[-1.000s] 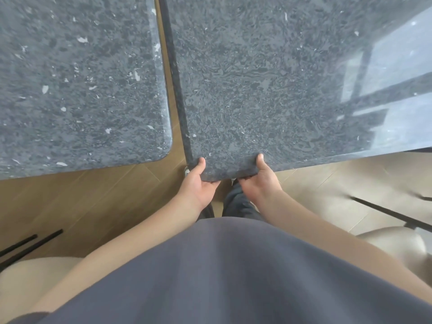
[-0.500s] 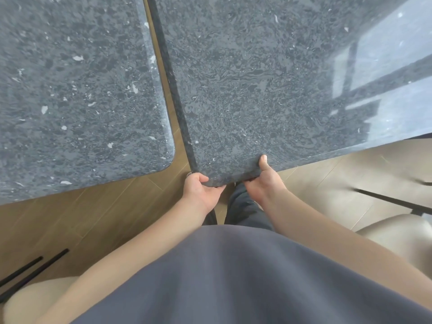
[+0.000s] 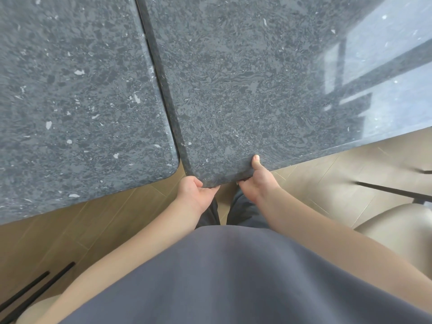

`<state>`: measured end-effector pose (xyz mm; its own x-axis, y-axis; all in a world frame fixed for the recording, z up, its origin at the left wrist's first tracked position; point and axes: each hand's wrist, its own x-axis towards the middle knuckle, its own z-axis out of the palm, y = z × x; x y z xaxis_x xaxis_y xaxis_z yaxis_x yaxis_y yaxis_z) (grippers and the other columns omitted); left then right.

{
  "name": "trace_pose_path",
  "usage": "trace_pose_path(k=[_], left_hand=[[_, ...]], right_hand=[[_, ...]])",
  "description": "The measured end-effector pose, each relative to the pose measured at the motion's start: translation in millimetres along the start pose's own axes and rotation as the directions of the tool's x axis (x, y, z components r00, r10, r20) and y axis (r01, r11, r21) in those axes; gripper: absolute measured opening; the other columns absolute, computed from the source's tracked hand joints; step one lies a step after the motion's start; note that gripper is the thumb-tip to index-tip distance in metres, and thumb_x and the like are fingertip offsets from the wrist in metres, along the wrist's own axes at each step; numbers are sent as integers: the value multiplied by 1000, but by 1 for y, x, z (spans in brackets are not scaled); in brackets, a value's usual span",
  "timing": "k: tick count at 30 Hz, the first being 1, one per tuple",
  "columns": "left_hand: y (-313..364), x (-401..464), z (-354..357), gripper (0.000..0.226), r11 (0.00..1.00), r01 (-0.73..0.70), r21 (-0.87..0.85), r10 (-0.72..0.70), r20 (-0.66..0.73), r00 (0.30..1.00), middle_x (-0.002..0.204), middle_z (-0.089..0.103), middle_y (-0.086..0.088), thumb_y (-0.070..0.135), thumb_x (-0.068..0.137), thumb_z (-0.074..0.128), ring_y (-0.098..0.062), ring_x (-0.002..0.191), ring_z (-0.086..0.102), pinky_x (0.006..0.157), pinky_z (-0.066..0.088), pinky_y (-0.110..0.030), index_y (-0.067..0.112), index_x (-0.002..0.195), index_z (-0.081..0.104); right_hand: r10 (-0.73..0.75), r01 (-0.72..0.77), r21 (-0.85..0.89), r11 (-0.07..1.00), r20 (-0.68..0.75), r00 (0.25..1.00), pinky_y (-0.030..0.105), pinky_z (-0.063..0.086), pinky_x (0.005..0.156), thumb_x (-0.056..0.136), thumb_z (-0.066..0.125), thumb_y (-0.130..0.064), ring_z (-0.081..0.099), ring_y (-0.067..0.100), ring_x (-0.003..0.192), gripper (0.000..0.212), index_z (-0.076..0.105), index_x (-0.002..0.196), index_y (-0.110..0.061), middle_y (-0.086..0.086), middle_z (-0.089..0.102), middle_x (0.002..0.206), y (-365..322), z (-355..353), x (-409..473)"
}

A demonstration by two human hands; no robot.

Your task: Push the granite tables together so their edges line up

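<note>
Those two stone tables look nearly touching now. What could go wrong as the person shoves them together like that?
The left hand grips the right table at its corner, right beside the narrow gap to the left table; fingers could get pinched if it closes. The near edges also look offset, so the stone corners might knock and chip.

Grey top [image 3: 233, 277], dark trousers [image 3: 243, 210], bare forearms
</note>
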<state>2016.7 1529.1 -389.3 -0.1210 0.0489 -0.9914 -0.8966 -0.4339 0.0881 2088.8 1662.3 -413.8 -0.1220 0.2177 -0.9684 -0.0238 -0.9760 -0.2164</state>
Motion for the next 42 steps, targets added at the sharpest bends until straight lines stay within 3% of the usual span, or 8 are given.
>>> trace_pose_path(k=[9,13,18,23,27,33,38,42], left_hand=[[3,-1,0,87,999,16,35,-15,-15,1000,139,53,-28,-8,59,22,-51,125,51,109,38,-66,-1,143,45],[8,-4,-2,82,996,45,72,-44,-12,999,138,53,-28,-10,63,22,-50,114,53,96,43,-64,-1,141,44],[16,-10,-11,80,980,55,190,-60,16,998,146,50,-27,-13,69,17,-48,133,46,117,34,-57,-4,145,41],[33,-31,-16,62,943,65,327,-80,32,996,149,43,-34,-6,86,23,-46,138,44,121,31,-48,-14,146,31],[36,-54,-3,49,913,-87,398,63,72,995,156,34,-27,-3,93,28,-40,147,35,111,40,-48,-5,141,36],[8,-98,43,40,860,-270,432,163,269,949,129,65,-16,-1,92,31,-32,120,63,84,53,-43,3,120,59],[-61,-138,106,38,781,-425,458,224,430,874,118,71,-14,-3,95,33,-30,109,70,89,56,-43,5,118,62],[-130,-173,169,39,633,-587,505,255,579,774,109,74,-14,-7,95,31,-28,99,73,93,57,-44,4,116,63]], right_hand=[[-19,20,49,999,-11,1000,47,57,72,101,56,-29,65,32,116,39,55,133,-5,15,66,130,3,5,-6],[5,-5,56,998,-6,1000,45,53,95,105,51,-21,61,33,122,37,51,136,-2,19,61,135,2,3,-15],[68,-71,74,995,31,997,45,42,112,105,43,-14,57,33,127,39,45,141,2,20,57,139,-5,-7,-30],[92,-94,16,995,80,993,46,35,117,104,47,-19,46,35,138,58,25,154,-1,23,43,151,-23,-16,-56],[64,-55,-109,992,85,994,47,36,116,103,46,-13,35,39,145,57,25,154,-1,26,26,159,-48,-26,-74],[-3,52,-205,977,232,973,44,43,112,104,41,-10,49,33,137,45,39,148,-1,19,49,148,-117,-49,-86],[-90,140,-105,985,381,920,40,54,94,103,37,-8,62,29,119,40,44,142,-6,16,61,132,-209,-93,-113],[-250,288,-34,957,404,880,38,56,89,101,39,-5,67,28,112,32,53,129,-6,16,67,122,-284,-141,-144]])
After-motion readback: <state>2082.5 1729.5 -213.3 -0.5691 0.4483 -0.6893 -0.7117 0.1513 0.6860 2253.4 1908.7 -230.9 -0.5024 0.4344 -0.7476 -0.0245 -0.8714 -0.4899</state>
